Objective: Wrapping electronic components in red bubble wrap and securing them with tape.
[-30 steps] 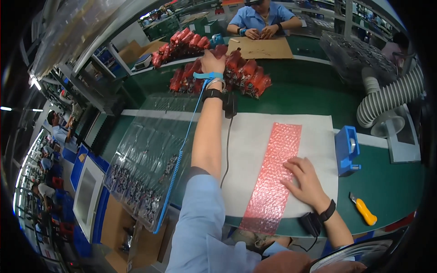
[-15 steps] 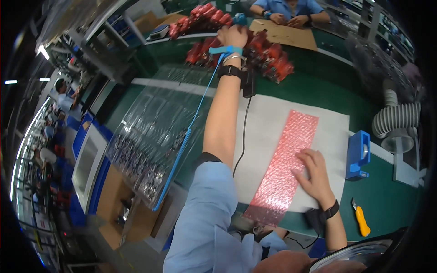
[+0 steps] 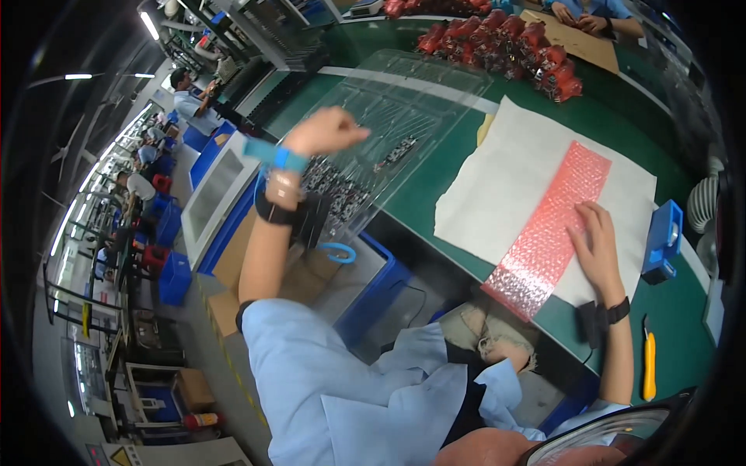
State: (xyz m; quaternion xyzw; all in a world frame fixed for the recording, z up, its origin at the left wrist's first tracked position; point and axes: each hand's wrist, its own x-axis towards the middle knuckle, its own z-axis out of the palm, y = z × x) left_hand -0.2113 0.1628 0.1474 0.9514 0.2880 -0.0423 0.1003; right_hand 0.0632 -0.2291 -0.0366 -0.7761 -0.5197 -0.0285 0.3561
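Observation:
My right hand [image 3: 597, 245] rests with its fingers stretched out on a long pink bubble-wrap bag [image 3: 550, 233], which lies slantwise over a white sheet [image 3: 497, 179]. The near end of the bag sticks out past the table's front edge. Off to the left, my left hand [image 3: 326, 130] is raised over a clear plastic tray [image 3: 420, 101]. Its fingers are curled together and slightly blurred; what they hold, if anything, is hidden. Small dark and metallic parts [image 3: 338, 190] crowd the tray's near side. A blue strap [image 3: 273, 155] circles my left wrist.
Red-wrapped bundles [image 3: 505, 46] lie piled at the back of the green table. A blue tape dispenser [image 3: 663, 241] and a yellow-handled knife [image 3: 649, 365] are at the right. Across the table, a co-worker's hands [image 3: 579, 17] are over cardboard. A blue bin [image 3: 377, 287] stands below the tray.
My left hand has left the red bundles and swung left and nearer, over the clear tray. My right hand stays on the bubble-wrap bag. The whole view has turned leftward.

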